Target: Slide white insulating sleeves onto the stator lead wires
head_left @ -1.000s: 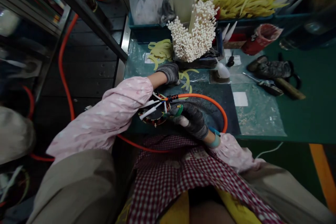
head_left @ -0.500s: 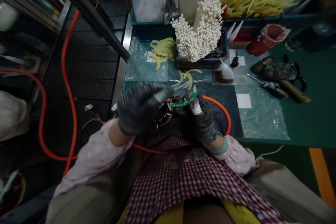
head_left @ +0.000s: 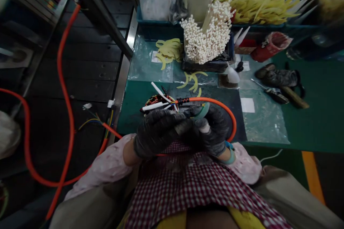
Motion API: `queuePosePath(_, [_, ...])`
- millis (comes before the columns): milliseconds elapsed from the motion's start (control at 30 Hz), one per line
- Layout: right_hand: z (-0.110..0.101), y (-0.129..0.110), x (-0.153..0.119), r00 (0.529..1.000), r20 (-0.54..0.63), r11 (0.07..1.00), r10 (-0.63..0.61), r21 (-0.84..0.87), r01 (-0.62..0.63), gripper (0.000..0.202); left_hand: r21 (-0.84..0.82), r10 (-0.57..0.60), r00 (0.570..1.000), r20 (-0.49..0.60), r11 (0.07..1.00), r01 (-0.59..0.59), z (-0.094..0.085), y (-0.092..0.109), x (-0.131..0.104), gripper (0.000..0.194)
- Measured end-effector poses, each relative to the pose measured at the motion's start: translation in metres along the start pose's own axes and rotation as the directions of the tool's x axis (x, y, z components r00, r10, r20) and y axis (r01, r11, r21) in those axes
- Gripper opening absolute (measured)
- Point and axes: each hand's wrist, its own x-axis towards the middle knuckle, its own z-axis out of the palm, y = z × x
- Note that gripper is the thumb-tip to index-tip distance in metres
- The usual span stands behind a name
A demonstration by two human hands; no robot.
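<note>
Right now, watching through the head camera, I see both gloved hands meet just below the middle of the frame, at the near edge of the green bench (head_left: 317,121). My left hand (head_left: 158,132) is curled over, fingers closed on something small and pale that I cannot make out. My right hand (head_left: 213,130) is touching it, fingers wrapped round a teal-green piece (head_left: 201,110) that sticks up toward the coil; the taped fingertip (head_left: 204,127) shows white.

Just above the hands lies the wound coil (head_left: 158,102), with white sleeved leads (head_left: 154,106) fanning left and up. An orange cable (head_left: 215,103) leaves the coil's right side and arcs round the right hand.

Higher in the frame, at centre top, stands a bundle of white tubes (head_left: 208,37), with loose yellow strips (head_left: 168,50) to its left and a red cup (head_left: 270,44) to its right.
</note>
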Motion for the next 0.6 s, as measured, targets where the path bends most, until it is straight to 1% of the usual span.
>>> queuePosePath(67, [-0.002,0.002,0.001,0.999,0.048,1.0,0.014,0.019,-0.015,0.035,-0.052,-0.024,1.0,0.014,0.998,0.025,-0.001,-0.001,-0.008,0.056])
queuePosePath(100, [-0.001,0.004,0.003,0.997,0.078,1.0,0.012,0.027,-0.014,0.039,-0.075,-0.069,0.997,0.027,0.995,0.071,-0.003,-0.004,-0.013,0.055])
queuePosePath(133, [0.001,0.008,0.006,0.994,0.107,0.999,0.0,0.044,-0.005,0.043,-0.074,-0.156,0.987,0.025,0.985,0.157,-0.006,-0.008,-0.017,0.051])
queuePosePath(167, [0.004,0.011,0.009,0.992,0.126,0.998,-0.02,0.066,0.012,0.045,-0.051,-0.281,0.96,0.008,0.958,0.281,-0.009,-0.013,-0.021,0.047])
queuePosePath(200, [0.007,0.013,0.012,0.989,0.141,0.996,-0.04,0.086,0.028,0.047,-0.023,-0.416,0.909,-0.01,0.909,0.416,-0.013,-0.021,-0.023,0.046])
queuePosePath(233, [0.011,0.015,0.015,0.986,0.16,0.995,-0.051,0.093,0.037,0.048,-0.006,-0.544,0.839,-0.014,0.839,0.544,-0.017,-0.029,-0.024,0.049])
queuePosePath(267, [0.014,0.015,0.019,0.981,0.185,0.996,-0.054,0.083,0.039,0.049,-0.001,-0.647,0.762,0.018,0.762,0.647,-0.021,-0.039,-0.022,0.057])
queuePosePath(300, [0.017,0.014,0.022,0.977,0.206,0.997,-0.058,0.061,0.046,0.05,-0.005,-0.716,0.691,0.101,0.694,0.72,-0.023,-0.048,-0.019,0.069])
queuePosePath(333, [0.018,0.012,0.024,0.972,0.229,0.998,-0.056,0.028,0.051,0.049,-0.017,-0.735,0.636,0.236,0.651,0.758,-0.025,-0.058,-0.015,0.084])
queuePosePath(367, [0.019,0.009,0.026,0.963,0.263,0.998,-0.053,-0.012,0.058,0.048,-0.005,-0.713,0.582,0.391,0.631,0.776,-0.025,-0.067,-0.01,0.097])
queuePosePath(400, [0.019,0.005,0.028,0.949,0.311,0.996,-0.057,-0.049,0.076,0.046,0.015,-0.675,0.532,0.511,0.625,0.78,-0.025,-0.075,-0.004,0.103])
queuePosePath(433, [0.019,0.002,0.029,0.928,0.365,0.991,-0.071,-0.082,0.108,0.044,0.037,-0.642,0.489,0.59,0.627,0.778,-0.023,-0.081,0.002,0.102])
queuePosePath(467, [0.019,-0.001,0.029,0.901,0.422,0.981,-0.097,-0.115,0.159,0.043,0.058,-0.622,0.463,0.632,0.633,0.772,-0.021,-0.087,0.007,0.096])
queuePosePath(500, [0.021,-0.002,0.029,0.869,0.479,0.962,-0.125,-0.157,0.225,0.042,0.074,-0.619,0.454,0.641,0.638,0.766,-0.018,-0.092,0.01,0.087])
queuePosePath(533, [0.023,-0.001,0.029,0.833,0.531,0.929,-0.154,-0.209,0.305,0.041,0.086,-0.627,0.453,0.633,0.639,0.764,-0.016,-0.096,0.012,0.079])
queuePosePath(600, [0.032,0.003,0.028,0.761,0.621,0.814,-0.189,-0.334,0.475,0.035,0.084,-0.647,0.458,0.609,0.627,0.774,-0.01,-0.104,0.011,0.068])
